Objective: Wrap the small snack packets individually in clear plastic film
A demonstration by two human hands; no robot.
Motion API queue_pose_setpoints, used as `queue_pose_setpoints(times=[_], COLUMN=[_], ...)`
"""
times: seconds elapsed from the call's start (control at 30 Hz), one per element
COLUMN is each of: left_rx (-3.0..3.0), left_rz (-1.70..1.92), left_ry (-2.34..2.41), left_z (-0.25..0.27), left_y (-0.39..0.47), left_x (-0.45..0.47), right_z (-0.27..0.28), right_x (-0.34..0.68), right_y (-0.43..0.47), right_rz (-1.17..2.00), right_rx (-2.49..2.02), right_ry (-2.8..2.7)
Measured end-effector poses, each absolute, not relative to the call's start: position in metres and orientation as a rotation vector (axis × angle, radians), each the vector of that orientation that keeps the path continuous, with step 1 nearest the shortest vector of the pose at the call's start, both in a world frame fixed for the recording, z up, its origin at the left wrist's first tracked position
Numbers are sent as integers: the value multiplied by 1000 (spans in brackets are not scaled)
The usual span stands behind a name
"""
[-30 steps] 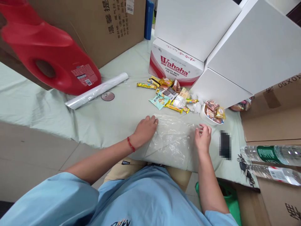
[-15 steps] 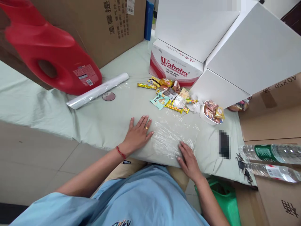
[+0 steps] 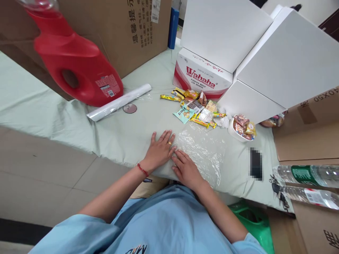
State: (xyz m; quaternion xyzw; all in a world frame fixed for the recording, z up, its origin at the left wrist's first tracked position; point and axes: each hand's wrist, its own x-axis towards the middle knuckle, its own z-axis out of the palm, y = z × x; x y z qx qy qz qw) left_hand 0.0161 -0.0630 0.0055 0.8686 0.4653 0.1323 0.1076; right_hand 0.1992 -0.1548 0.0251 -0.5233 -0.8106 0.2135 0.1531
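Observation:
A crinkled sheet of clear plastic film (image 3: 203,148) lies spread on the pale green cloth near the table's front edge. My left hand (image 3: 159,150) rests palm down at the film's left side, fingers spread, a ring on one finger. Beside it, my right hand (image 3: 186,169) lies flat on the film's left part, its fingertips close to the left thumb. Neither hand grips anything. Beyond the film sits a pile of wrapped snacks (image 3: 196,109), with a mint-coloured packet (image 3: 183,113) at its near side. A white bowl (image 3: 233,133) of wrapped snacks stands to the right.
At left are a red jug (image 3: 79,67), a white film roll (image 3: 119,102) and a round disc (image 3: 130,108). White boxes (image 3: 280,60) and a Wahaha carton (image 3: 202,76) stand behind. To the right lie a blurred dark object (image 3: 256,164), keys (image 3: 278,190) and two bottles (image 3: 317,175).
My right hand has slid left across the film, up to my left hand. The left hand stays in place on the cloth. The camera view has shifted slightly.

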Motion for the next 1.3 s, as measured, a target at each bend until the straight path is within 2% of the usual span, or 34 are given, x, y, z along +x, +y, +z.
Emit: queue_pose_setpoints(times=[0.13, 0.27, 0.37, 0.47, 0.63, 0.73, 0.83, 0.9, 0.97, 1.1, 1.3], left_rx=[2479, 2241, 2220, 2220, 2301, 2447, 2592, 2658, 2680, 2648, 2616], left_rz=[450, 782, 946, 863, 592, 532, 456, 418, 411, 455, 462], left_ry=[1384, 1602, 1381, 1061, 1098, 1062, 1029, 1021, 1020, 1026, 1017], left_z=[6, 22, 40, 46, 17, 1, -1, 1, 4, 6, 6], left_y=[-58, -63, -68, -58, -22, -22, -39, -51, -59, -61, -58], left_x=[13, 20, 40, 67, 91, 82, 68, 61, 58, 57, 56], right_z=[14, 11, 10, 10, 14, 19, 32, 46, 61, 82, 75], right_x=[182, 180, 179, 181, 183, 187, 200, 219, 243, 291, 307], right_y=[-161, -163, -162, -159, -163, -175, -187, -185, -169, -90, 73], right_rz=[575, 520, 507, 544, 606, 771, 1112, 1335, 1399, 919, 137], right_rx=[-1520, -1517, -1520, -1498, -1257, -1127, -1019, -1058, -1245, -1680, -2036], right_ry=[-2338, -2370, -2367, -2378, -2494, -2465, -2271, -2044, -1804, -1535, -1682])
